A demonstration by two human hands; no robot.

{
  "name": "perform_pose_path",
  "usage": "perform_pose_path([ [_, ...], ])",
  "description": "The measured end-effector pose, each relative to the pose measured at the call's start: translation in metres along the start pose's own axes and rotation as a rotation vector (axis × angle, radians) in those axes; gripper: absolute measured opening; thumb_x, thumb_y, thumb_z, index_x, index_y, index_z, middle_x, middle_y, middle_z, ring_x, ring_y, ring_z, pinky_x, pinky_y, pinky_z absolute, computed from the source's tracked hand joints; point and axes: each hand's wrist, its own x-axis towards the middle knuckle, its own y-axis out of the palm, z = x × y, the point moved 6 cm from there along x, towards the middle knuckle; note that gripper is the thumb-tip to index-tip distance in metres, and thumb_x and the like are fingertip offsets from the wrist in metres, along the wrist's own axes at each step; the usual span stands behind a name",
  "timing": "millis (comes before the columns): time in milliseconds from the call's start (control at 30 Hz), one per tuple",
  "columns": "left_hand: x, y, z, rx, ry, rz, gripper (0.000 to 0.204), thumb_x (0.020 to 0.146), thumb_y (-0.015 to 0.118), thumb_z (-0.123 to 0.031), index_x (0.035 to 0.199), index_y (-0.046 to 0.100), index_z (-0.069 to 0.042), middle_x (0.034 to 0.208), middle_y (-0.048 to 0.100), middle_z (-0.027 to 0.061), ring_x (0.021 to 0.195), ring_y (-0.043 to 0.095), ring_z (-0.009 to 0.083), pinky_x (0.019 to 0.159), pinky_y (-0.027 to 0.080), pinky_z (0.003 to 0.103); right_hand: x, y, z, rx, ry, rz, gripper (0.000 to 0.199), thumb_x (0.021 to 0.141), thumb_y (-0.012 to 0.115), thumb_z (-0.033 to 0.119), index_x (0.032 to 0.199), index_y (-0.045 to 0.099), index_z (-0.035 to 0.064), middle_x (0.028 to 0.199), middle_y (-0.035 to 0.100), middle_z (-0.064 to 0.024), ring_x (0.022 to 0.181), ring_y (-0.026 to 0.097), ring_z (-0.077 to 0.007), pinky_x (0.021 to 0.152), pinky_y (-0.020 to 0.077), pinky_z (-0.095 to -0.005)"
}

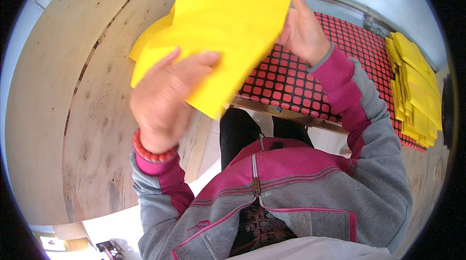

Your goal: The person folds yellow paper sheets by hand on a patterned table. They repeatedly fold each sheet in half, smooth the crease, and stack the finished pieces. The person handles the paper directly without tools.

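roughly above the seam between two work surfaces, a loose batch of bright yellow, flat, paper-like sheets (233, 22) hangs in the air, tilted, with one corner pointing down toward the person's lap and at least two layers showing along its left edge. the left hand (162, 100), blurred, lies across the near face of the sheets at their lower left, its fingers bent and slightly spread; whether it pinches them or only presses on them, i cannot tell. the right hand (303, 29) is at the right edge, palm turned toward the sheets, thumb raised and standing wide of the palm, the other fingers partly hidden behind the yellow; how firmly they close there cannot be made out. a bracelet of round red beads (153, 152) circles the left wrist, next to the cuff of a grey and magenta fleece jacket (286, 163). to the left spreads a broad, pale wooden tabletop (48, 129) crossed by a dark, narrow gap. under the right forearm runs a red and black checked covering (291, 80), and on its far right end rests an uneven pile of folded yellow pieces (412, 85), well apart from both hands, near the pale blue wall (417, 22).
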Motion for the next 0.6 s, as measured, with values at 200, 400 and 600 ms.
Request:
perform_pose_path([
  [200,0.01,0.056,-0.079,-0.071,0.173,0.06,0.019,0.076,0.066,-0.011,0.094,0.065,-0.006,0.105,0.072,0.0094,0.093,0.071,0.0241,0.085,0.057,0.039,-0.002,-0.093,0.045,-0.289,0.044,-0.131,0.035,0.098,0.063,0.022,0.125,0.062,-0.0002,0.119,0.069,-0.0102,0.105,0.068,-0.0192,0.092,0.055,-0.0329],
  [400,0.024,0.149,-0.123,-0.23,0.172,0.0,0.018,0.078,0.064,-0.007,0.096,0.064,-0.007,0.108,0.071,0.0101,0.088,0.072,0.0275,0.074,0.058,0.038,-0.044,-0.203,0.102,-0.512,-0.071,-0.223,0.036,0.096,0.065,0.018,0.125,0.06,-0.0031,0.116,0.07,-0.0084,0.1,0.069,-0.0156,0.09,0.0557,-0.0303],
  [600,0.038,0.252,-0.153,-0.412,0.14,0.098,0.012,0.077,0.062,-0.008,0.088,0.058,-0.007,0.084,0.062,0.0102,0.076,0.067,0.0309,0.06,0.053,0.043,-0.089,-0.307,0.098,-0.438,0.187,-0.465,0.031,0.093,0.067,0.016,0.117,0.064,-0.003,0.109,0.072,-0.0121,0.093,0.071,-0.0199,0.085,0.0579,-0.0337],
])
